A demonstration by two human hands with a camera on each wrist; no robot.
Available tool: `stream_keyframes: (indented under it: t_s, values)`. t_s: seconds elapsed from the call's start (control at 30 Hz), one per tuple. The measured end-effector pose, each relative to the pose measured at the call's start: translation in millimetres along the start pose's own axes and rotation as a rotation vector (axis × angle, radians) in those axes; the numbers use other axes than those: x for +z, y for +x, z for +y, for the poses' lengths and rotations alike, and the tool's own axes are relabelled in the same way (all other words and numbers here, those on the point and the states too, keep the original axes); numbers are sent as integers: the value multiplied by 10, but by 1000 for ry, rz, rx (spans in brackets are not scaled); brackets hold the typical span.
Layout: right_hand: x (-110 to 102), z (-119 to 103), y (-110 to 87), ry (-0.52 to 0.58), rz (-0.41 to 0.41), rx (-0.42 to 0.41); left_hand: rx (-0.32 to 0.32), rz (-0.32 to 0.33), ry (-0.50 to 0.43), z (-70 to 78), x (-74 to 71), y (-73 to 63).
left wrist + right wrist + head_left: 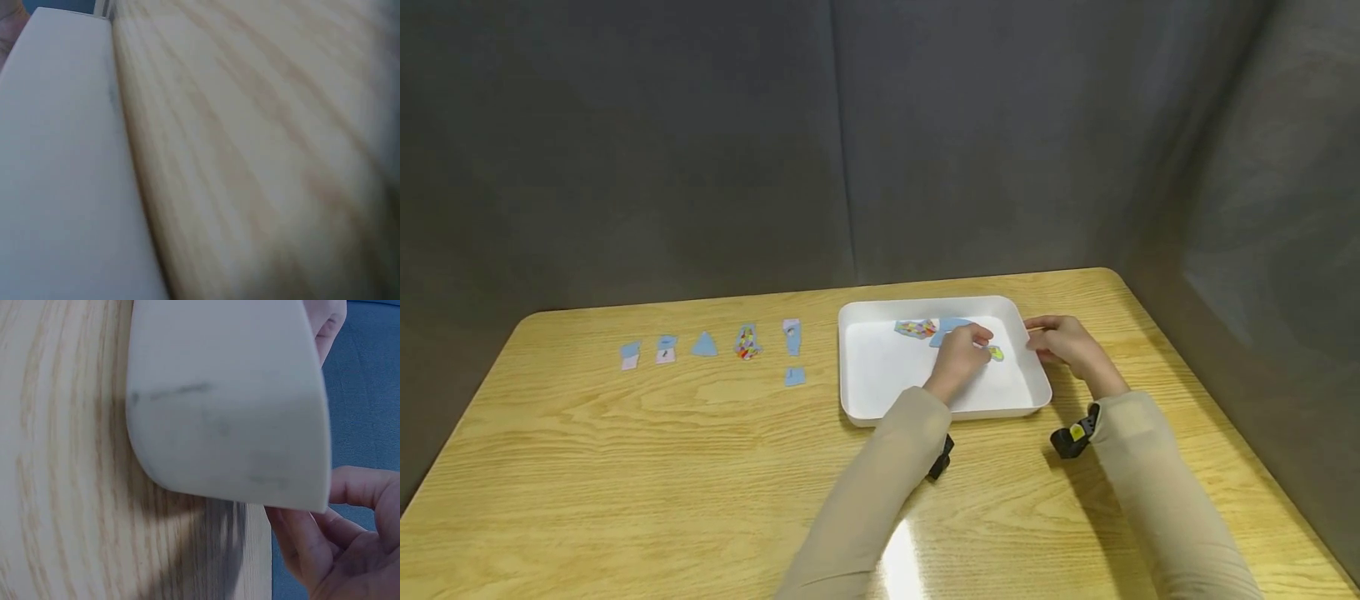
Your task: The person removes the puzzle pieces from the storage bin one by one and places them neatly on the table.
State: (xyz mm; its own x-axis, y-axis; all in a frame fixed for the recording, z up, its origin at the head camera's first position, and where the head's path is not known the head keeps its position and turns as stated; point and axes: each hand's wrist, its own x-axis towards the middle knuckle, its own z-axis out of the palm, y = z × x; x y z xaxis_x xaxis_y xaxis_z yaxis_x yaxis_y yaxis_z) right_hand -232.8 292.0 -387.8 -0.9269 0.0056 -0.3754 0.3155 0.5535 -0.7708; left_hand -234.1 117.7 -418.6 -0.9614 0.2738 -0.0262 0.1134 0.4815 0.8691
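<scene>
The small, flat yellow-green patterned piece (996, 353) lies in the white rectangular plastic tray (880, 371), just right of my nearer left hand (959, 360), whose fingers' hold I can't tell; my right hand (1071, 344) pinches the tray's rim.

The bench (625, 475) looks like wood, grained and smooth, glossy enough to throw back a white glare near the lower edge of the head view. The tray (883, 375) looks like smooth plastic with a soft sheen, its outer wall scuffed with dark marks in the right wrist view. The pieces (704, 344) look like paper or thin card, matt. The backdrop (700, 150) is matt cloth, finely textured and creased. The sleeves (1161, 492) are soft, matt fabric; the cameras (1070, 442) look like hard black plastic.
</scene>
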Motion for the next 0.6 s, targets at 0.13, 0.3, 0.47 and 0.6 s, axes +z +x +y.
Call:
stream_keyframes:
  t_s: [0.13,0.3,0.47,0.6]
  values:
    - [-7,3,5,6,-5,12,-23,20,4,-16,48,4]
    - [-17,9,2,2,-5,22,-35,40,9,-36,89,9]
    - [-11,18,13,10,-7,15,-63,36,33,-50,111,16]
    - [-14,20,15,11,-8,10,-56,34,86,-62,120,28]
